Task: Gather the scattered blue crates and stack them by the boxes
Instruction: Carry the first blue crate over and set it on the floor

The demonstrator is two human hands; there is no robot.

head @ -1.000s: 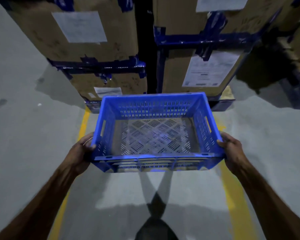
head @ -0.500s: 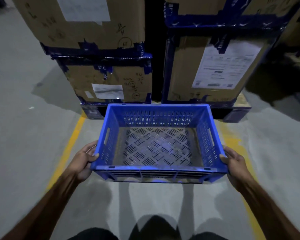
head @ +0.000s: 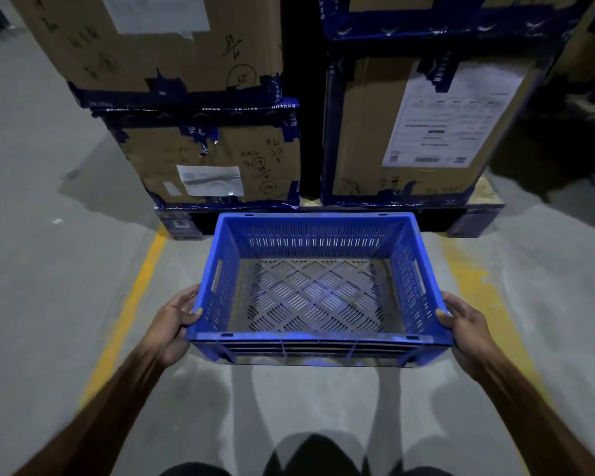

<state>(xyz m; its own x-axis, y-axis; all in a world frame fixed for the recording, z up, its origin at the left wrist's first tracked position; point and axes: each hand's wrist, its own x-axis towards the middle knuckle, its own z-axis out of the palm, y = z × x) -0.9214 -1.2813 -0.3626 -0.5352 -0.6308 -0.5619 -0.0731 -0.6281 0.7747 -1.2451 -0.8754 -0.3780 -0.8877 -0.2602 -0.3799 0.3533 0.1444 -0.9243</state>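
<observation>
An empty blue plastic crate (head: pixel 318 343) with slotted walls and a perforated floor is held level above the concrete floor, in front of me. My left hand (head: pixel 174 324) grips its left side near the front corner, thumb over the rim. My right hand (head: pixel 466 326) grips the right side the same way. Just beyond the crate's far wall stand stacked cardboard boxes (head: pixel 213 166) bound with blue tape, with a taller box (head: pixel 416 132) to their right.
The boxes rest on a dark pallet (head: pixel 182 225). Yellow floor lines (head: pixel 131 304) run along both sides of the crate, the right one (head: pixel 474 286) being worn. A dark gap separates the two box stacks. Grey concrete extends left and right.
I have come closer to the boxes, which now loom larger. The crate has dropped lower and nearer the pallet, still held by both hands.
</observation>
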